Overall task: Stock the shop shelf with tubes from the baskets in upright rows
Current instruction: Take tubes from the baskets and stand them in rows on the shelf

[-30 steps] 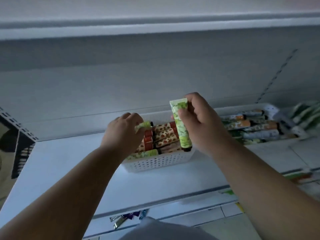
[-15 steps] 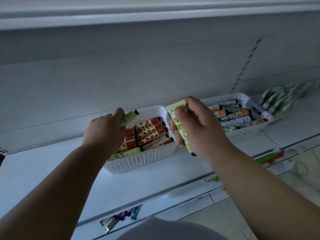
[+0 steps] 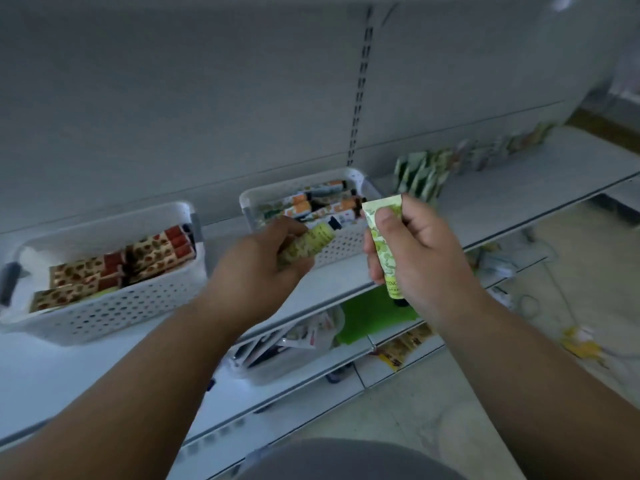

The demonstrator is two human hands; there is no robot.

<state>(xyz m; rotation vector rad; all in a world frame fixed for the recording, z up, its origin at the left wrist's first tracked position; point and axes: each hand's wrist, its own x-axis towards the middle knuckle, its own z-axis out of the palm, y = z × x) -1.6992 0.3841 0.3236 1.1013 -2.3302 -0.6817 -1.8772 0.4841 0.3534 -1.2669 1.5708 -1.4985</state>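
While the left hand (image 3: 258, 268) holds another, the right hand's (image 3: 420, 251) tube (image 3: 382, 244) reads "INC".

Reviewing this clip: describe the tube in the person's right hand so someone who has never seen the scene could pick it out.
Start at the white perforated plastic basket standing further right on the grey shop shelf. Just in front of its right end, the right hand grips a pale green leaf-printed tube, held upright with its dark cap down. The left hand's yellower tube lies tilted, cap up.

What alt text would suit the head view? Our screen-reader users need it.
Each hand holds a green tube: the left hand grips one lying slanted, the right hand one cap-down. Behind, on a white shelf, sit two white baskets of tubes.
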